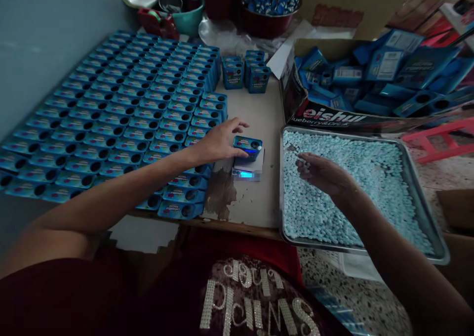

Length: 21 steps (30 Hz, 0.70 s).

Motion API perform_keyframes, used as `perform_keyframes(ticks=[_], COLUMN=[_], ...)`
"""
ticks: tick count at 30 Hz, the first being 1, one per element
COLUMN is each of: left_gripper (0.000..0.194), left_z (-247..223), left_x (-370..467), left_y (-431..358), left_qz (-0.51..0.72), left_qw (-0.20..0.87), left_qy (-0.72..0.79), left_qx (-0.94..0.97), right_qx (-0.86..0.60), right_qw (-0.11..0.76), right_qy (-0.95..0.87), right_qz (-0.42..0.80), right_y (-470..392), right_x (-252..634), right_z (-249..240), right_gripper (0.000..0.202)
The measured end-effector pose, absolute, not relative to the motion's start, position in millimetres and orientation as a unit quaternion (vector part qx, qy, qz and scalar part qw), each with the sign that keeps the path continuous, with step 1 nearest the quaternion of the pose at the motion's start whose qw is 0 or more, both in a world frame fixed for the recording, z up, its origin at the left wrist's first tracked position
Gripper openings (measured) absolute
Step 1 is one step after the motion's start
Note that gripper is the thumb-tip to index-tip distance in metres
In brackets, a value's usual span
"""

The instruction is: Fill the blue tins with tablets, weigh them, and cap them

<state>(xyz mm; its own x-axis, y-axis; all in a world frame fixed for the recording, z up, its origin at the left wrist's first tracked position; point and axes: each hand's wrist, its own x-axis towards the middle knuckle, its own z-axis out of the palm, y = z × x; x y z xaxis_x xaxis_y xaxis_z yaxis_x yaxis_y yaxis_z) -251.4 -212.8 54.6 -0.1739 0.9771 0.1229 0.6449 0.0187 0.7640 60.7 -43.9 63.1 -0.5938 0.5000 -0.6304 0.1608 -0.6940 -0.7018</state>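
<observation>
A small blue candy box (247, 143) with a round hole in its top stands on a little digital scale (240, 167), whose display glows blue. My left hand (218, 142) is just left of the box, fingers apart and stretched out. Its thumb reaches to the box's front; whether it touches I cannot tell. My right hand (322, 174) hovers over the left part of a metal tray (418, 188) full of small pale blue candies (333, 215). Its fingers are closed on a few pale candies (304, 164) at the fingertips.
Rows of blue boxes (122, 111) cover the table's left side, with several more upright boxes (258, 76) behind the scale. At the back right, a carton (296, 99) holds loose blue boxes. A bowl (255, 27) of blue-and-white pieces stands behind. The table's front edge (240, 228) is close to me.
</observation>
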Motion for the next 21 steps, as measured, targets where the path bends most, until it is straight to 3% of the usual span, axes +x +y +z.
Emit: perform_keyframes(ticks=[5, 11, 15, 21], left_gripper=[0.043, 0.030, 0.034, 0.035], left_z=[48.6, 63.0, 71.0, 90.2], left_x=[-238.0, -229.3, -248.7, -275.4], left_y=[-182.7, -168.0, -178.5, -195.8], left_qz=[0.364, 0.342, 0.402, 0.460], left_qw=[0.144, 0.252, 0.314, 0.283], left_qy=[0.668, 0.666, 0.670, 0.671], left_qx=[0.633, 0.613, 0.540, 0.508], right_qx=[-0.401, -0.368, -0.361, -0.348], right_qw=[0.074, 0.075, 0.059, 0.055], right_qy=[-0.409, -0.465, -0.496, -0.498], right_qz=[0.817, 0.802, 0.787, 0.792], right_y=[-47.9, -53.9, -56.5, -59.0], right_x=[35.1, 37.8, 37.5, 3.6], right_z=[69.0, 68.3, 76.0, 96.1], right_gripper=[0.025, 0.020, 0.024, 0.014])
